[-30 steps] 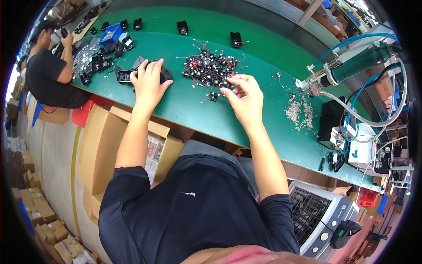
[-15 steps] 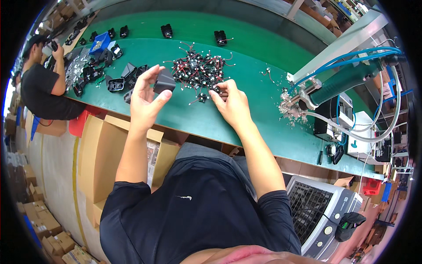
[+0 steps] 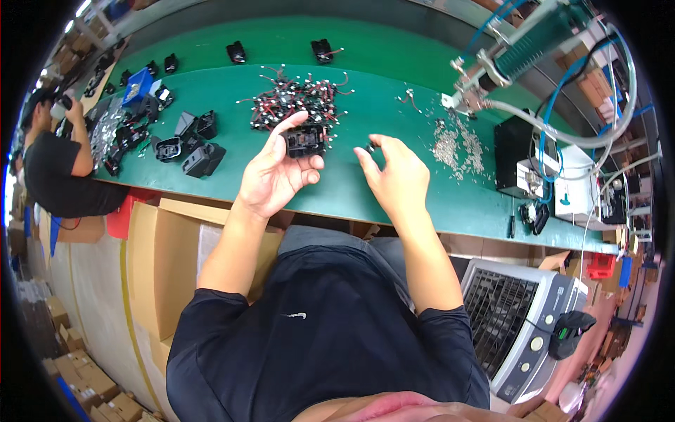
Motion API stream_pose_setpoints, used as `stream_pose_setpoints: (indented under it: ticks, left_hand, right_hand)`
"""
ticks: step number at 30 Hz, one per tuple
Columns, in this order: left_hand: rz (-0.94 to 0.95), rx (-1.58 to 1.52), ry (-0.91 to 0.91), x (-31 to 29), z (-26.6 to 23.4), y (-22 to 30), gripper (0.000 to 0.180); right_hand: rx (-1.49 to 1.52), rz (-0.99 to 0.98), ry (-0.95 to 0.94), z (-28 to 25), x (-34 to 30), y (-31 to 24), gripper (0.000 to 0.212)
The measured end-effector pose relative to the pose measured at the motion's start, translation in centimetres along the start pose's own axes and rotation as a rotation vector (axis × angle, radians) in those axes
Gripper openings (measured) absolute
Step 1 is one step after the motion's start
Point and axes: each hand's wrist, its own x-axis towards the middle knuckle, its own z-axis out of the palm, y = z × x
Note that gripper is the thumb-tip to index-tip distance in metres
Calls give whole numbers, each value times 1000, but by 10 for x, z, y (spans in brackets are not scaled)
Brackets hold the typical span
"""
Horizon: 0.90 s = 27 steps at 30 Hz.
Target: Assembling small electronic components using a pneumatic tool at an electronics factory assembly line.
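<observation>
Logging from my station: the left hand has its fingers part-curled around a black housing, open side facing the camera, above the table. I judge it light, stiff and slightly slick; holding the outer walls should spare the inside. The right hand pinches a small dark part between thumb and forefinger; probably light, best held by its edges. I cannot make out its shape, nor the housing's underside. Beyond, the wired pile hides its lower pieces; leads look fragile.
</observation>
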Motion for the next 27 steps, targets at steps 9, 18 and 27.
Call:
stream_pose_setpoints:
  ticks: [9, 18, 27]
  left_hand:
    - [-345, 117, -92, 97, 11, -48, 42]
    - [-340, 388, -89, 116, -2, -68, 87]
    - [-270, 463, -203, 109, 1, -74, 82]
  right_hand:
    - [-398, 297, -193, -42, -47, 23, 31]
    - [-142, -203, -239, -93, -15, 74, 17]
    - [-29, -378, -669, -75, -4, 93, 15]
